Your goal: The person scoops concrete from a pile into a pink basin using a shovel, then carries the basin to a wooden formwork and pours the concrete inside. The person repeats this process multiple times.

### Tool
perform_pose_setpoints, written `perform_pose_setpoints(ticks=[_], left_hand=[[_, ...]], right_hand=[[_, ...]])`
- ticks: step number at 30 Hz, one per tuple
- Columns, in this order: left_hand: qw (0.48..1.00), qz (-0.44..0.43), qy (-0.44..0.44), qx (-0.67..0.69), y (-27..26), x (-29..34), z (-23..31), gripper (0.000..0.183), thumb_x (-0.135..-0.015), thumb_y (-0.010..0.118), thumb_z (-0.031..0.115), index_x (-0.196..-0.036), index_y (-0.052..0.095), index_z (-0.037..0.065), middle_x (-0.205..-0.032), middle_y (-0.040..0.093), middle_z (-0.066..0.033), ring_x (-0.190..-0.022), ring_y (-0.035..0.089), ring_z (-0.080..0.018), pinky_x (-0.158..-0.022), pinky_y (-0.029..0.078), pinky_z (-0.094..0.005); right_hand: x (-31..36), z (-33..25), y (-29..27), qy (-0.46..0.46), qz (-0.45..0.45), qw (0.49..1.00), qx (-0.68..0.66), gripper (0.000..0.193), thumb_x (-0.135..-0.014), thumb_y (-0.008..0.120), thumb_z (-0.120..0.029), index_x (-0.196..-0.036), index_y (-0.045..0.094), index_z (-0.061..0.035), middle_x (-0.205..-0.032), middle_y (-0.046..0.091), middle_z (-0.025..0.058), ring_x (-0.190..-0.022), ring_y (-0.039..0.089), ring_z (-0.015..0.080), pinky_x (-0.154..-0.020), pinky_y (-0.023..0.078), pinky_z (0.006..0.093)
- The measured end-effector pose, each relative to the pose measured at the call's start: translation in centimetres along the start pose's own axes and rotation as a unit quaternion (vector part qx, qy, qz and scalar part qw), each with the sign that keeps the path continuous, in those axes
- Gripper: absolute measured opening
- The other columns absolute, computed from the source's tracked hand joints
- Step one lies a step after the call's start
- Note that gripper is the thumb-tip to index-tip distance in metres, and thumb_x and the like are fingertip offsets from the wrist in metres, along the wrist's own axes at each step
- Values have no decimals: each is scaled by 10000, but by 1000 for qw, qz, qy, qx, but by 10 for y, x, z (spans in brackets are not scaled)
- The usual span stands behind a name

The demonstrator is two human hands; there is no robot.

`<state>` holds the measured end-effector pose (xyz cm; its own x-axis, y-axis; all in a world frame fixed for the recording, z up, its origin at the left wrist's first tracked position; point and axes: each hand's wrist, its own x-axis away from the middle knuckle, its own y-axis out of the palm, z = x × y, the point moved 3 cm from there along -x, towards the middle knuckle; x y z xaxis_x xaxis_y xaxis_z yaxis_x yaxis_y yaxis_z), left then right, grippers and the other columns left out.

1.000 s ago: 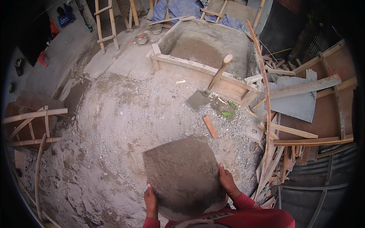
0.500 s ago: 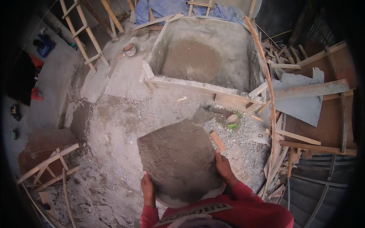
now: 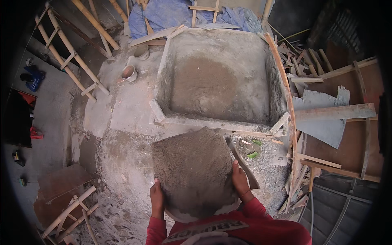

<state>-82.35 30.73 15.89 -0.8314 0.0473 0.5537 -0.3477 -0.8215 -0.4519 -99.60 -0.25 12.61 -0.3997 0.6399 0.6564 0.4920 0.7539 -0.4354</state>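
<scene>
While both hands, left (image 3: 157, 200) and right (image 3: 240, 181), grip the mortar-loaded pan (image 3: 192, 173) just short of the trough (image 3: 220, 77), I'd guess tipping comes next.

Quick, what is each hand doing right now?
Left hand: closed on the left edge of the grey mortar-covered slab.
Right hand: closed on the slab's right edge.

Rough matt grey slab (image 3: 192, 171); coarse concrete trough (image 3: 220, 81); bamboo ladder (image 3: 69, 61).
</scene>
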Motion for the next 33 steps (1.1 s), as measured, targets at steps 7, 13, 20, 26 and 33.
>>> perform_pose_setpoints(ticks=[7,13,20,26,33], left_hand=[[982,-161,-89,-44,38,-190,134,675,-1013,415,547,-1075,640,-86,-830,636,-125,-635,584,-189,-606,481,-330],[849,-408,-266,205,77,-419,201,447,-1019,496,430,-1137,552,3,-793,592,-89,-546,539,-181,-480,482,-302],[904,-231,-274,232,154,-459,145,267,-996,439,146,-1133,567,-44,-940,653,-162,-739,656,-256,-602,567,-342],[891,-191,-261,319,148,-457,137,303,-988,538,139,-1215,565,-61,-1018,652,-157,-865,659,-254,-720,561,-354],[868,-169,-279,374,174,-425,118,420,-911,682,218,-1257,595,-1,-1122,638,-106,-988,632,-233,-841,521,-359]], right_hand=[[-113,-117,-16,85,-69,991,-82,804,-1011,308,-626,-1266,545,99,-1044,670,229,-873,669,361,-795,521,399],[-255,-190,-28,187,-191,893,-363,570,-1040,338,-535,-1184,531,-19,-744,614,100,-474,558,197,-415,488,311],[-365,-120,3,214,-98,921,-309,368,-1030,392,-264,-999,605,35,-666,616,114,-467,560,199,-431,496,308],[-351,-183,-17,115,-82,974,-177,222,-937,429,-76,-893,615,37,-671,615,116,-478,560,176,-412,442,309],[-372,-87,36,171,29,975,-136,176,-918,447,-72,-936,605,6,-684,612,104,-444,522,168,-384,409,313]])
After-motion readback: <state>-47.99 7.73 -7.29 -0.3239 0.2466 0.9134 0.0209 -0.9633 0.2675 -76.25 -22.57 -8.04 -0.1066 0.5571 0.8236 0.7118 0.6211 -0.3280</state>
